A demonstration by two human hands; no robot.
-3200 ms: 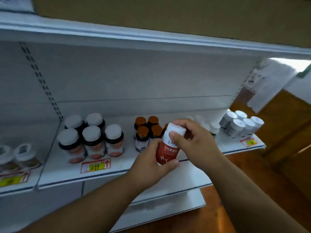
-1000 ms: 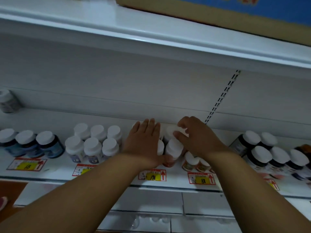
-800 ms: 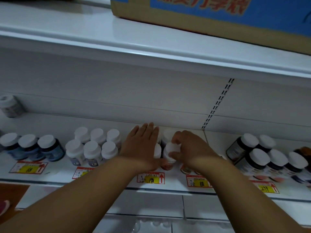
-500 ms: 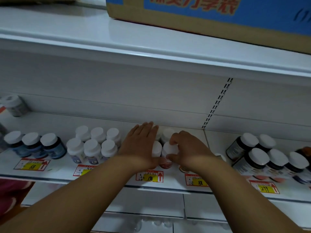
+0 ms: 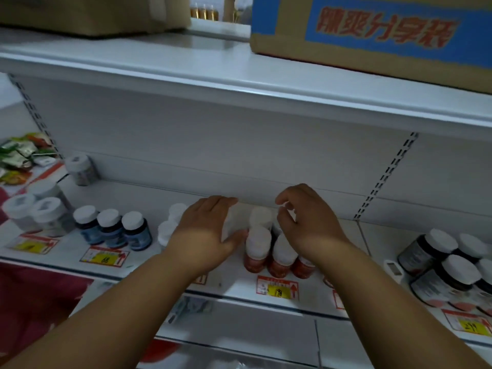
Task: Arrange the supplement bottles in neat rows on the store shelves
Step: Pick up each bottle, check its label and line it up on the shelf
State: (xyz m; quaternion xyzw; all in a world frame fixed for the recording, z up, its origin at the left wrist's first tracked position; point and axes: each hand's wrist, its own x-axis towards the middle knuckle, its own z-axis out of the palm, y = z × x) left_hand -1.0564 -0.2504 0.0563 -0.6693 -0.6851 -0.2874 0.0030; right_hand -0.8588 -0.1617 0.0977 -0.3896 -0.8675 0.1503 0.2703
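Observation:
Several red supplement bottles with white caps (image 5: pixel 257 249) stand in a tight cluster on the white shelf (image 5: pixel 234 286), above a red and yellow price tag (image 5: pixel 277 287). My left hand (image 5: pixel 210 235) lies flat with straight fingers along the cluster's left side, its thumb touching the front left red bottle. My right hand (image 5: pixel 306 222) hovers over the right side of the cluster, fingers loosely curled, with nothing in them. It hides part of the right-hand bottles.
White-capped pale bottles (image 5: pixel 170 227) stand behind my left hand, then blue bottles (image 5: pixel 110 227) and grey jars (image 5: pixel 40 209) further left. Dark bottles with white caps (image 5: pixel 452 267) fill the right end. A cardboard box (image 5: pixel 372 30) sits on the shelf above.
My right hand has let go of the white-capped bottle and lifted slightly, its fingers loosened. My left hand stays flat beside the cluster. The view has shifted left and upward.

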